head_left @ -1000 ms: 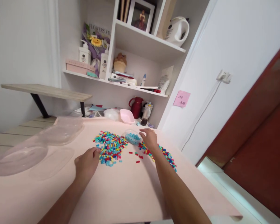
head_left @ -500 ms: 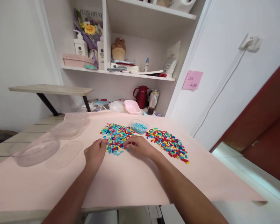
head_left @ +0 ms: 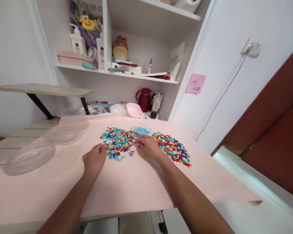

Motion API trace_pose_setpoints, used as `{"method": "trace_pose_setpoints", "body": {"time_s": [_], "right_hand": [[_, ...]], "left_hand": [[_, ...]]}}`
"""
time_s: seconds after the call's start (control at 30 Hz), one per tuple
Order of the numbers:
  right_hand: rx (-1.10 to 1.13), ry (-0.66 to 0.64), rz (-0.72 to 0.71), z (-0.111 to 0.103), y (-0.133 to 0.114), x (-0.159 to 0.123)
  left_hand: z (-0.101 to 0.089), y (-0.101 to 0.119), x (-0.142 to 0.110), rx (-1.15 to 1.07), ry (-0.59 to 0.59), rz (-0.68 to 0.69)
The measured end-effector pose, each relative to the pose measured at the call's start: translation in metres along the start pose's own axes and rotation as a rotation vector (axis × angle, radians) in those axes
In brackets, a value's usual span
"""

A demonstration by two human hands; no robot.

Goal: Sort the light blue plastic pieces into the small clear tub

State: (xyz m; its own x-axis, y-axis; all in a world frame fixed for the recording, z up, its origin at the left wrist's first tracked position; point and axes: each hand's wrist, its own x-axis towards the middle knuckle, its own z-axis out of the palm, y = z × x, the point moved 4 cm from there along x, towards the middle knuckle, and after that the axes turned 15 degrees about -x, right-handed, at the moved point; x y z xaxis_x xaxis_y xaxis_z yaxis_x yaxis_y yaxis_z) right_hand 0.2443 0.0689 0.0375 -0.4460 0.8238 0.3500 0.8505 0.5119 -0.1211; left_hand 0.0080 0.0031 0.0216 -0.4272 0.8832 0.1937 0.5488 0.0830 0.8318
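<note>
Small building bricks of mixed colours lie in a left pile [head_left: 119,139] and a right pile [head_left: 172,146] on the pink-covered table. At the left pile's near left edge is my left hand [head_left: 95,159], thumb and fingers pressed together; whatever they hold is hidden. My right hand [head_left: 147,148] hovers low between the piles, its fingers stretched forward and partly apart, with small red bits showing near them. Just beyond it stands a clear plastic tub [head_left: 141,130] holding light blue bricks. A few loose bricks [head_left: 131,153] lie between my hands.
Clear plastic containers [head_left: 68,131] and a flat clear lid [head_left: 61,161] lie on the left. Behind the piles stand a pink tray [head_left: 134,110], a red jug [head_left: 144,100] and a bottle [head_left: 155,105]. A small raised wooden shelf [head_left: 44,89] overhangs the back left.
My right hand has lifted away from the left pile, toward the gap near the tub. Several bricks now show where it was. My left hand stays at the pile's edge; the view has shifted slightly.
</note>
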Motion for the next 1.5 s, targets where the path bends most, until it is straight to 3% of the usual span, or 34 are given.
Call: {"method": "trace_pose_setpoints", "body": {"time_s": [0.43, 0.7, 0.97, 1.1, 1.23, 1.4, 1.5], "right_hand": [[-0.033, -0.042, -0.116, 0.014, -0.027, 0.001], [-0.113, -0.049, -0.017, 0.006, -0.010, -0.001], [0.043, -0.073, -0.180, 0.008, -0.018, 0.000], [0.037, -0.132, -0.150, 0.006, -0.008, -0.002], [-0.023, -0.103, -0.061, 0.000, 0.005, -0.001], [0.036, -0.014, -0.091, -0.010, 0.003, 0.000], [0.024, -0.036, -0.081, -0.014, 0.005, -0.001]], "left_hand": [[0.001, -0.001, 0.000, -0.003, -0.007, 0.016], [0.000, 0.000, 0.000, 0.007, -0.001, 0.022], [0.000, 0.001, -0.001, -0.001, -0.003, 0.012], [0.000, 0.001, 0.000, 0.010, -0.008, 0.017], [-0.001, 0.001, 0.000, 0.032, -0.008, 0.014], [-0.002, 0.002, 0.001, 0.033, -0.015, 0.022], [-0.002, 0.001, 0.001, 0.036, -0.017, 0.003]]}}
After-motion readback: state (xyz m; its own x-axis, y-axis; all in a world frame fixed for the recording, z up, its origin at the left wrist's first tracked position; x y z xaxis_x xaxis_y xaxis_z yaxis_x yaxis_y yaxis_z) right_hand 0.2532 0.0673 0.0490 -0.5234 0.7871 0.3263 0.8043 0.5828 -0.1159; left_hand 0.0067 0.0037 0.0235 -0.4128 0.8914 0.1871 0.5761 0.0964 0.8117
